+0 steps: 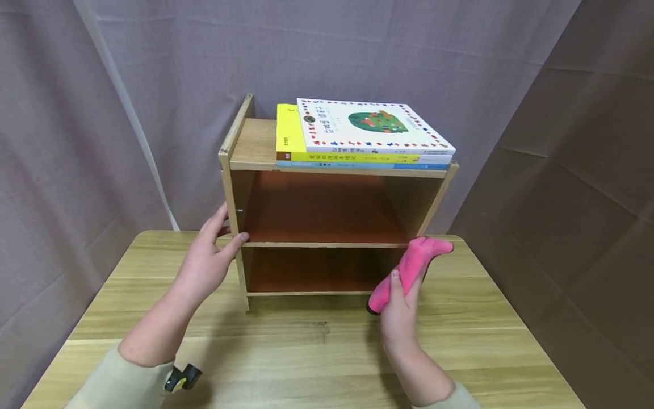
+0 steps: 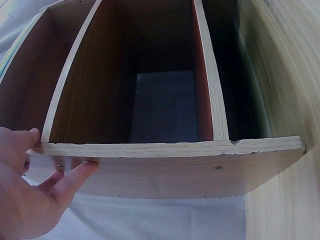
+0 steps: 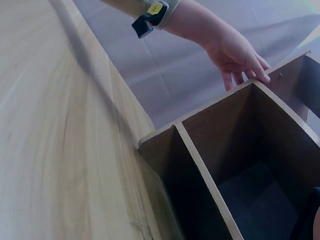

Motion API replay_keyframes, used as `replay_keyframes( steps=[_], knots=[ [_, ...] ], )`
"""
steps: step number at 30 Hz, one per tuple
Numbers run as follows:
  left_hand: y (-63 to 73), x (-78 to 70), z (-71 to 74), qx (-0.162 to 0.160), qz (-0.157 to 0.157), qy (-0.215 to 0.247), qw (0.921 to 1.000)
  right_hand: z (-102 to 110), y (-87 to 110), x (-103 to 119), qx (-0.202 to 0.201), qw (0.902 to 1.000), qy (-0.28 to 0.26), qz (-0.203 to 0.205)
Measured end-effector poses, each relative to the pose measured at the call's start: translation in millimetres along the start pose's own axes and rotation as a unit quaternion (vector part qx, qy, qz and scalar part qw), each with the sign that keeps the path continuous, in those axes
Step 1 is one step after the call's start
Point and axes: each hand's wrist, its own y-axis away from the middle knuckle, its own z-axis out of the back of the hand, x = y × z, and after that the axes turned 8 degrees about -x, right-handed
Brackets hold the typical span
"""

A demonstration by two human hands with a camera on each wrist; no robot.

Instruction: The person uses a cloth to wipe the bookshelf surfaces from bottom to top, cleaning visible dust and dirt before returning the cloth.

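Observation:
A small wooden shelf (image 1: pixel 329 245) with open compartments stands on the wooden table. At its left side my left hand (image 1: pixel 206 258) grips the upright panel (image 2: pixel 165 172), thumb at the front edge and the other fingers on the outer face. My right hand (image 1: pixel 401 318) holds a pink folded cloth (image 1: pixel 413 262) with a dark edge, close to the shelf's lower right front; the thumb lies over the cloth. In the right wrist view only a dark sliver (image 3: pixel 307 215) shows at the right border, and I cannot tell what it is.
Several thin books (image 1: pixel 375 128) lie stacked on the shelf's top board, a white one uppermost. Grey curtains (image 1: pixel 327 51) hang behind and at both sides. The wooden table (image 1: pixel 306 363) extends in front of the shelf. A small black device (image 1: pixel 183 378) sits at the left cuff.

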Motion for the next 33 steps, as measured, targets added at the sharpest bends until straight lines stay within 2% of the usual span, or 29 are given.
replay_keyframes(
  steps=[6,11,15,19,24,29,33],
  knots=[
    [-1.0,-0.1,-0.1,-0.002,-0.003,0.000,1.0000,-0.6,-3.2,-4.0,0.003,0.9969,0.065,0.043],
    [-1.6,-1.2,0.2,-0.003,-0.003,0.003,1.0000,-3.0,-5.4,-3.1,0.014,0.9916,0.079,0.102],
    [-1.5,-2.2,0.9,-0.001,0.003,0.003,1.0000,-5.3,-3.7,4.1,0.022,0.9887,0.081,0.124],
    [-2.2,-2.0,1.5,-0.004,0.003,0.014,0.9999,-0.6,-6.5,-7.0,0.018,0.9878,0.095,0.122],
    [-7.1,-5.9,5.1,-0.037,-0.037,0.055,0.9971,3.7,-6.0,-18.5,0.011,0.9871,0.120,0.105],
    [-14.3,-20.0,12.1,-0.073,-0.074,0.069,0.9922,3.8,-2.4,-17.4,0.018,0.9832,0.160,0.085],
    [-22.8,-36.6,20.0,-0.096,-0.089,0.064,0.9893,-1.1,2.8,-3.1,0.029,0.9803,0.180,0.076]
  ],
)
